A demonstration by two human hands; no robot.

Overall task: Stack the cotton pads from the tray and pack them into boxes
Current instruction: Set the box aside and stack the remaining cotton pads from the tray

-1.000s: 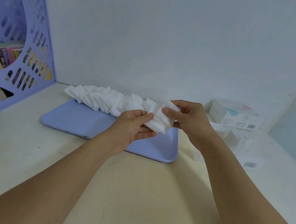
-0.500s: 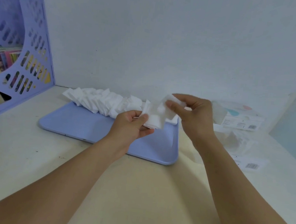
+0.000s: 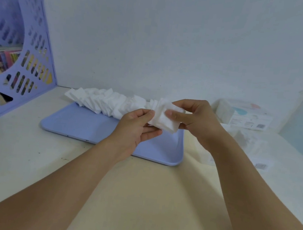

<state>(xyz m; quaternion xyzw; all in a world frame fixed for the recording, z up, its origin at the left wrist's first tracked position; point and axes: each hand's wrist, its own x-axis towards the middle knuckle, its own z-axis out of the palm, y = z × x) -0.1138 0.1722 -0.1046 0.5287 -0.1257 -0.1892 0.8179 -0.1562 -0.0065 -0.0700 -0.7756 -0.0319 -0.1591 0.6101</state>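
2 hands, left hand (image 3: 138, 126) and right hand (image 3: 193, 117), pinch a small stack of cotton pads (image 3: 165, 119) above the blue tray (image 3: 89, 127), apparently mid-stacking; next, gather more from the row (image 3: 107, 102) on it.

- No text, brand or number can be read anywhere.
- The box (image 3: 247, 116) at the right of the frame carries small print and barcodes, too blurred to read.
- A flat label (image 3: 261, 166) at lower right shows a barcode, digits unreadable.
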